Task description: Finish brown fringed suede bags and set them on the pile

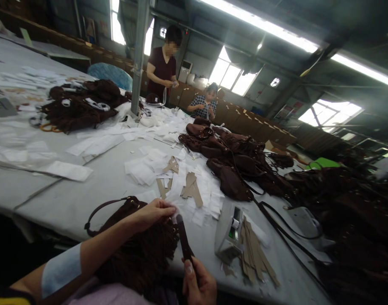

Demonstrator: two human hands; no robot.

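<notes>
A dark brown fringed handbag (133,254) lies at the table's near edge in front of me, its thin handle (97,212) looping out to the left. My right hand (198,279) is closed round a dark brown strap (184,239), thumb on top, and the strap points up and away. At the strap's far end, my left hand (157,212) pinches a thin, whitish, see-through wrapping (175,212). Whether those fingers also touch the strap itself I cannot tell. My left forearm, with a pale blue patch on it, crosses over the bag.
White paper sheets (146,165) and grey-brown card strips (192,190) litter the table. A tape dispenser (228,233) stands to the right, by more card strips (256,254). Brown bags (232,169) are heaped beyond and at left (82,101). Two people work across the table, near a metal post (139,59).
</notes>
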